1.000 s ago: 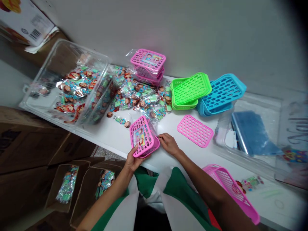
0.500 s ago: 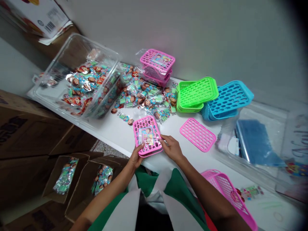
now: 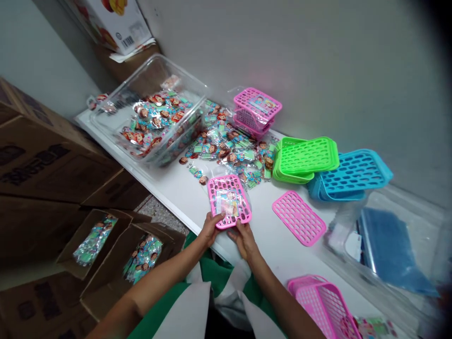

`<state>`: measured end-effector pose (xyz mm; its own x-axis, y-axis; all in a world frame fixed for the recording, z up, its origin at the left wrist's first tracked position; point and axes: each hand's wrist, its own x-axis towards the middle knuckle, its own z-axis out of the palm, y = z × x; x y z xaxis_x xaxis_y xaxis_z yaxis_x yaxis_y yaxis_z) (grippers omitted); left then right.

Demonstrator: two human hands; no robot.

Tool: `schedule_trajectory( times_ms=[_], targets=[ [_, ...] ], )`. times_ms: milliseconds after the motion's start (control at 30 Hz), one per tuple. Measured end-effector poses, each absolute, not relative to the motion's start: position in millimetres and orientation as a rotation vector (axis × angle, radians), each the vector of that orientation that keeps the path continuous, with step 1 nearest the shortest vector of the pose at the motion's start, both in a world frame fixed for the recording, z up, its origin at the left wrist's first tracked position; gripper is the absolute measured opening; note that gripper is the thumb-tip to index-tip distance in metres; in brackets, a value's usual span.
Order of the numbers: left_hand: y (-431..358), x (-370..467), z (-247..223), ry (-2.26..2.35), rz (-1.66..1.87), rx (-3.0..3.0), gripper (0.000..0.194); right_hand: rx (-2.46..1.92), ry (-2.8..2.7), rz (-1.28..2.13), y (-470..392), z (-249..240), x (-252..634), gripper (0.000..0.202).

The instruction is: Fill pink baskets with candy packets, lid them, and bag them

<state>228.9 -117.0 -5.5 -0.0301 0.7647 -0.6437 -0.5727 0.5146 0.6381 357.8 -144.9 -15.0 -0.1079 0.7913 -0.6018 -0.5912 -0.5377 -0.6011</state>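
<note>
A small pink plastic basket (image 3: 244, 203) lies before me with its slotted lid up, and a cartoon picture card (image 3: 228, 202) and clear wrap show on top. My left hand (image 3: 212, 228) grips its near left corner, thumb over the rim. At the near right corner, my right hand (image 3: 245, 239) pinches the edge, its other fingers lower down and partly hidden. Just beyond the basket spreads a pile of small cartoon-figure packets (image 3: 226, 148) in clear plastic. To the right, a loose pink slotted lid (image 3: 299, 217) rests flat on the white table (image 3: 263, 256).
A clear bin (image 3: 141, 157) of packets stands at the left back. Along the wall sit wrapped pink baskets (image 3: 254, 115), green baskets (image 3: 305, 157) and blue baskets (image 3: 353, 176). Clear tub with blue plastic bags (image 3: 391, 252) is right; pink baskets (image 3: 318, 301) are near right. Cardboard boxes (image 3: 45, 150) line the left.
My right hand has shifted from the basket's right side to its near right corner. The basket's near edge has closed up against the lid. The whole view has turned somewhat.
</note>
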Motion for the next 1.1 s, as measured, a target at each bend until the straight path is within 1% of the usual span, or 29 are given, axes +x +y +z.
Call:
schedule_trajectory(
  times_ms=[167, 400, 500, 633, 700, 767, 1000, 1100],
  targets=[
    [-116.9, 230.8, -4.3, 1.167, 1.109, 0.180, 0.059, -1.061, -0.247, 1.676, -136.3, -12.3, 342.4, 0.061],
    [-121.0, 246.1, 15.4, 1.270, 1.195, 0.316, 0.058, -1.069, -0.253, 1.617, -136.0, -14.4, 336.1, 0.061],
    [-120.3, 246.4, 16.7, 1.483, 1.184, 0.350, 0.069, -1.089, -0.245, 1.601, -135.5, -15.0, 333.9, 0.063],
    [-115.4, 236.2, 13.1, 1.712, 1.164, 0.484, 0.096, -1.088, -0.236, 1.591, -137.0, -15.1, 332.9, 0.059],
    [-114.8, 231.6, 14.1, 1.747, 1.156, 0.566, 0.101, -1.067, -0.230, 1.598, -138.8, -13.9, 332.7, 0.056],
    [-117.3, 230.2, 18.2, 1.734, 1.169, 0.656, 0.098, -1.036, -0.231, 1.608, -140.1, -11.3, 332.2, 0.056],
    [-142.6, 244.9, 43.5, 1.489, 1.187, 0.925, 0.076, -0.979, -0.293, 1.539, -131.3, 1.1, 330.5, 0.062],
    [-156.5, 245.2, 49.4, 1.402, 1.163, 0.990, 0.075, -0.988, -0.331, 1.490, -125.7, 4.3, 333.4, 0.060]
  ],
)
